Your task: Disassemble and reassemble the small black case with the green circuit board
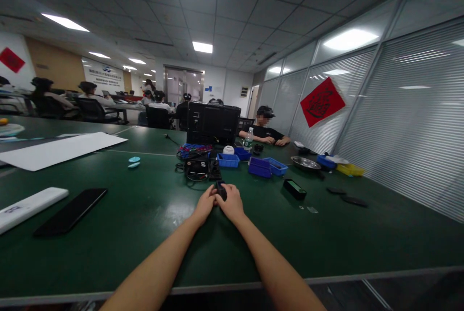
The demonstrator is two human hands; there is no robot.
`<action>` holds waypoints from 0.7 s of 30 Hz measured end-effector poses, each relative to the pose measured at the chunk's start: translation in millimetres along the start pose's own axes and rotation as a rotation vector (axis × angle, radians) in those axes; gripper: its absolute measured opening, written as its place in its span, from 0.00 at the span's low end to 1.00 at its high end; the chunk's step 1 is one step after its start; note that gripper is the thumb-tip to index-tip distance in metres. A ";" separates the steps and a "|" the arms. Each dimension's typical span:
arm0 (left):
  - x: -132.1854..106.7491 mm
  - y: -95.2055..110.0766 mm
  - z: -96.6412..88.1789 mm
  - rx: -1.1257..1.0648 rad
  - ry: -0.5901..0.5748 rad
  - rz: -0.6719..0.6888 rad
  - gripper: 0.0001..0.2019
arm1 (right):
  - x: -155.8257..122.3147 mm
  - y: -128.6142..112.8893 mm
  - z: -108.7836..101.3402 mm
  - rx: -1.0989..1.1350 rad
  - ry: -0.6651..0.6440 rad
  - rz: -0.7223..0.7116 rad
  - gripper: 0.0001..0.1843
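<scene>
Both my hands meet over the middle of the green table point(152, 253). Between them is a small dark, box-like object point(220, 189) whose kind I cannot make out. My left hand point(206, 204) curls its fingers against the object's left side. My right hand point(232, 202) closes over its right side, thumb and fingers bent around it. Just beyond my fingertips lie a black device with cables point(196, 170) and a dark block-like piece point(215, 171) beside it.
Blue baskets point(228, 160), a baseball point(228, 149), a water bottle point(248, 139) and a black monitor-like panel point(213, 123) stand farther back. At right are a metal pan point(305, 163) and an open black case point(295, 189). A long white box point(32, 207) and a black slab point(72, 211) lie left. A person point(266, 130) sits opposite.
</scene>
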State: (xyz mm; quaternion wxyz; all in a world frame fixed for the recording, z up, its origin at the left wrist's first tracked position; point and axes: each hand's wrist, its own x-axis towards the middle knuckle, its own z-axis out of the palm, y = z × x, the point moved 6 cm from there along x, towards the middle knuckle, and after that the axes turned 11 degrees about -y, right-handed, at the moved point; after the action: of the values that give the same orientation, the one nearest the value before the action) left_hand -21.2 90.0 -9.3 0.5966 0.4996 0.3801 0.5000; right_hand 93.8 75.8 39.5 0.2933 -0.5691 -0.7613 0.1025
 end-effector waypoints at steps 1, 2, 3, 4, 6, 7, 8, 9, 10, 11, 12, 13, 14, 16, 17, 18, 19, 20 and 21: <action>0.6 -0.2 0.5 -0.047 -0.010 -0.004 0.30 | -0.9 -1.7 3.9 -0.048 -0.020 0.014 0.26; 1.0 -0.1 1.0 -0.078 -0.018 -0.008 0.31 | -1.1 -1.4 7.2 -0.086 -0.040 0.030 0.28; 1.2 -0.2 1.3 -0.096 -0.023 -0.015 0.31 | -0.5 0.4 9.6 -0.113 -0.064 0.047 0.30; 1.1 -0.3 1.4 -0.102 -0.025 -0.019 0.31 | 0.6 3.6 10.9 -0.128 -0.085 0.063 0.31; 0.8 -0.7 0.8 -0.089 -0.018 -0.029 0.30 | 3.9 12.9 9.2 -0.141 -0.107 0.102 0.31; 0.5 -1.0 0.1 -0.073 -0.010 -0.033 0.29 | 5.7 19.1 6.3 -0.144 -0.106 0.133 0.32; 0.2 -1.2 -0.7 -0.057 0.000 -0.036 0.29 | 7.4 26.2 2.3 -0.148 -0.098 0.171 0.32; -0.1 -1.3 -1.5 -0.045 0.009 -0.038 0.28 | 8.9 33.7 -2.3 -0.154 -0.085 0.210 0.32; -0.5 -1.3 -2.2 -0.036 0.017 -0.039 0.27 | 10.1 41.6 -7.4 -0.160 -0.069 0.250 0.32; -0.9 -1.0 -3.0 -0.030 0.024 -0.038 0.26 | 11.0 49.7 -12.5 -0.168 -0.052 0.288 0.31; -1.4 -0.6 -3.9 -0.026 0.031 -0.037 0.25 | 11.5 57.6 -17.6 -0.177 -0.034 0.323 0.31; -1.9 0.0 -4.5 -0.025 0.036 -0.036 0.24 | 11.7 65.6 -22.4 -0.185 -0.020 0.360 0.31; -2.3 0.6 -4.9 -0.024 0.036 -0.036 0.23 | 11.6 73.3 -26.7 -0.191 -0.008 0.394 0.31; -3.2 1.8 -5.4 -0.025 0.034 -0.037 0.22 | 11.0 86.8 -33.7 -0.198 0.010 0.451 0.31; -3.5 2.3 -5.5 -0.026 0.031 -0.040 0.21 | 10.7 92.2 -36.3 -0.200 0.016 0.471 0.31; -3.7 2.7 -5.4 -0.027 0.027 -0.043 0.20 | 10.5 96.8 -38.4 -0.202 0.021 0.487 0.29; -3.8 3.2 -5.3 -0.028 0.022 -0.044 0.19 | 10.4 100.8 -40.0 -0.202 0.024 0.502 0.28; -3.8 3.7 -5.1 -0.031 0.017 -0.043 0.19 | 10.3 104.1 -41.3 -0.201 0.028 0.514 0.26; -3.7 4.1 -4.9 -0.035 0.011 -0.040 0.18 | 10.2 106.7 -42.5 -0.198 0.031 0.525 0.24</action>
State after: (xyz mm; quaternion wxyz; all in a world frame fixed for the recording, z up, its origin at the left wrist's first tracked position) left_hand -27.6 87.5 -6.5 0.6132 0.4787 0.3845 0.4971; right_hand 202.0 113.0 24.9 0.2113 -0.7743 -0.5895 0.0916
